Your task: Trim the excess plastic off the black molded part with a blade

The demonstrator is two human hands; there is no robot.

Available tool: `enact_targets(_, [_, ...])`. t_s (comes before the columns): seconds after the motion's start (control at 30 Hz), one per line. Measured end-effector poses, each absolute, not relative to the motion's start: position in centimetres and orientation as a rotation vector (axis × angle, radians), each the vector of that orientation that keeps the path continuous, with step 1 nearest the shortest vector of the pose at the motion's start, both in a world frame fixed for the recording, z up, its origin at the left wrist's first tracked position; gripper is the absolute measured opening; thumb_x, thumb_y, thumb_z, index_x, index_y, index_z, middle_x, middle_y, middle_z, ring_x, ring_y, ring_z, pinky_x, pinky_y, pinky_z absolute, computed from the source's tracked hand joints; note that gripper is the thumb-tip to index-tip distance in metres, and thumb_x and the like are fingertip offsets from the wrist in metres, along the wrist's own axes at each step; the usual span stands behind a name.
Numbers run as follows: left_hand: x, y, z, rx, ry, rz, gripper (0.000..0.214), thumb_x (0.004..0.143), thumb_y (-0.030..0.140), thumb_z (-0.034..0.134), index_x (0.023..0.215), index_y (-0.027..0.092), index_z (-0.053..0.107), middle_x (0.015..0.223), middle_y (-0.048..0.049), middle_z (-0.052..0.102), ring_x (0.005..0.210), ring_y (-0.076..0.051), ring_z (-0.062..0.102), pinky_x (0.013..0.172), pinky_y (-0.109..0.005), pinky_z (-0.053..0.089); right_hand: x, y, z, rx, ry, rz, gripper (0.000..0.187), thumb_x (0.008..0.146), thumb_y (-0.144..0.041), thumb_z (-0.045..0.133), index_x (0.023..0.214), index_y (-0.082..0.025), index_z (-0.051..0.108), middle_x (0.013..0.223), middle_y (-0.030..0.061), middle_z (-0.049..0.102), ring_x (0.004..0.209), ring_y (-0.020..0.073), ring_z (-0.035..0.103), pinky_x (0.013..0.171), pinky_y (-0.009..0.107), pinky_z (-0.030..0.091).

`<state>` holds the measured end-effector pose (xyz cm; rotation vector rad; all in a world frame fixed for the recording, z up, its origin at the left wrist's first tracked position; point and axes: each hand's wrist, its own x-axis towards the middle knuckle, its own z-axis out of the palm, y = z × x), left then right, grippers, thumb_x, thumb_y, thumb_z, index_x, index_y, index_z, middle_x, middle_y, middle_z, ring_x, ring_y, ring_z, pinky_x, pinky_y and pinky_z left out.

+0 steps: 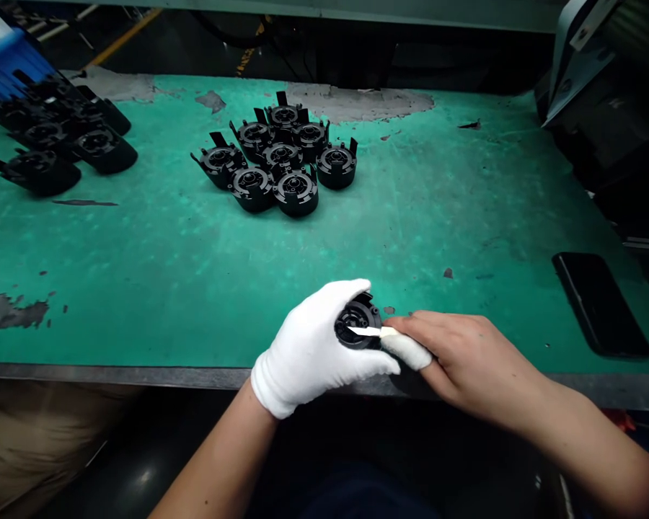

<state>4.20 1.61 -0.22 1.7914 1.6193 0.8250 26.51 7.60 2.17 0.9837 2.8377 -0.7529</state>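
Note:
My left hand (319, 335), in a white glove, is closed around a round black plastic part (357, 317) near the table's front edge. The part's open face, with rings and small posts, is turned up toward me. My right hand (454, 349) is bare apart from a white cover on the thumb. It grips a small knife (365, 331) with a pale blade, and the blade lies over the face of the part. I cannot tell whether the blade touches it. The fingers hide most of the knife's handle.
Several similar black parts (281, 155) stand grouped at the back middle of the worn green table (438, 216). More black parts (94, 144) sit at the left beside a blue bin (19, 65). A black phone (600, 303) lies at the right. Dark equipment (616, 94) stands behind it.

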Motion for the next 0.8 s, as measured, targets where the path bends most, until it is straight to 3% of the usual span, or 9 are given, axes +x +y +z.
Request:
enact_targets(0.6, [4.17,1.46,-0.68,1.704,1.601,0.849,0.098,0.064,0.059,0.084,0.145,0.024,0.041,0.138,-0.0050,0.057,0.125,-0.022,0.057,0.113,-0.033,0.043,26.43,8.36,2.13,0.883,2.855,-0.877,0.034,0.099,-0.022,0.042,0.127,-0.028,0.059,0.102,0.0016,0.070,0.086,0.0187,0.067,0.071,0.030,0.046])
enact_targets(0.8, [4.29,1.55,-0.50,1.704,1.603,0.860,0.103,0.063,0.056,0.086,0.147,0.024,0.036,0.133,-0.0056,0.058,0.122,-0.023,0.059,0.109,-0.035,0.046,26.20,8.59,1.68,1.033,2.834,-0.657,0.039,0.094,-0.020,0.047,0.129,-0.031,0.060,0.099,0.0021,0.071,0.084,0.0209,0.069,0.070,0.031,0.047])
